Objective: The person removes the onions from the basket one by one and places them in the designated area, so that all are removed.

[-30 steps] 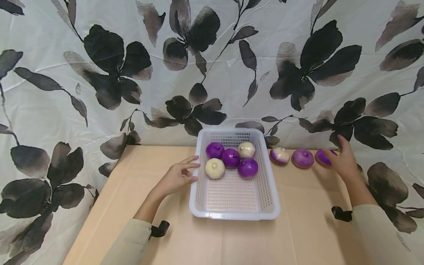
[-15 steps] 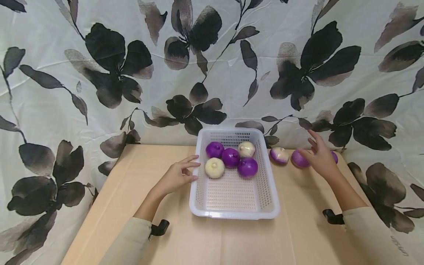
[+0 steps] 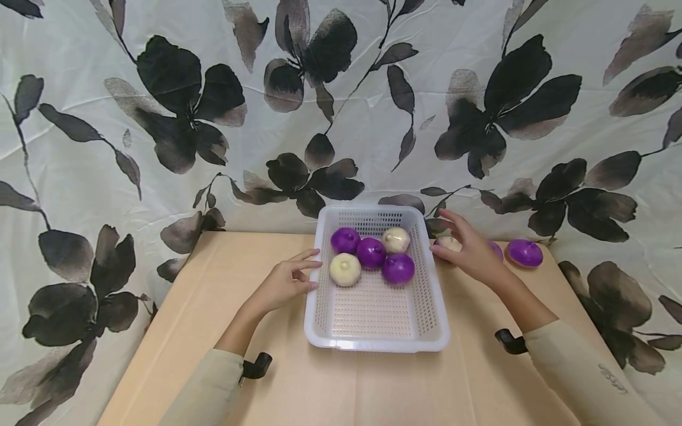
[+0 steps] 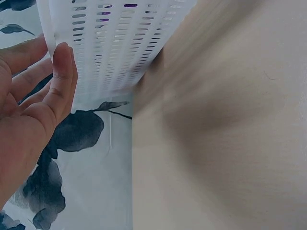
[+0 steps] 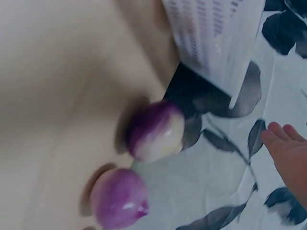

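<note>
A white plastic basket stands at mid-table, holding purple onions and white onions. At its left side my left hand rests fingertips against the rim, with thumb and fingers apart; the left wrist view shows the thumb against the slotted wall. My right hand hovers near the basket's right rim, fingers extended and nothing in them. Below it lies a purple-and-white onion, mostly covered by the hand in the head view. Beside that sits a purple onion, partly hidden from the head camera.
Another purple onion lies at the right end of the row, near the table's back corner. The wooden table meets a white floral cloth hanging behind it. Black wrist cameras sit at both cuffs.
My right hand has moved left along the row, from the far purple onion to above the purple-and-white one. That far onion is now uncovered. My left hand and the basket stay put.
</note>
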Demonstrator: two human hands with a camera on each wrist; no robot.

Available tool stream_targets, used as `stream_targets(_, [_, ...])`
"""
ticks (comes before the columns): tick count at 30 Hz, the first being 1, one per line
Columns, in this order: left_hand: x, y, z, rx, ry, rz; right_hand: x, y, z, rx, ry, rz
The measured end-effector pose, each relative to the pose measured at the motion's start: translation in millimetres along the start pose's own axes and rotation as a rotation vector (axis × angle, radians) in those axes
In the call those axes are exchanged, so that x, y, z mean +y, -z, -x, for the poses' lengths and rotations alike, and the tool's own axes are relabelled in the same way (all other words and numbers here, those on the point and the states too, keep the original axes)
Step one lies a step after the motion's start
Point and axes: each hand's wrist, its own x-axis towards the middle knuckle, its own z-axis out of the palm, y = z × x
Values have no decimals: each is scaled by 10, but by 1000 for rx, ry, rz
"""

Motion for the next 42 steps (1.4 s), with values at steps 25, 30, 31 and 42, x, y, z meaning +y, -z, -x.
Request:
stream_targets(25, [-34, 5, 27, -5, -10, 12, -271, -756, -373, -322, -31, 114])
stream_targets(30, [-18, 6, 21, -9, -6, 17, -261, -828, -384, -352, -77, 160])
stream_targets(31, [-13, 6, 20, -9, -5, 18, -259, -838, -383, -357, -81, 170])
stream_targets(42, [-3, 0, 4, -1, 10, 9, -225, -916, -377, -427, -70, 192])
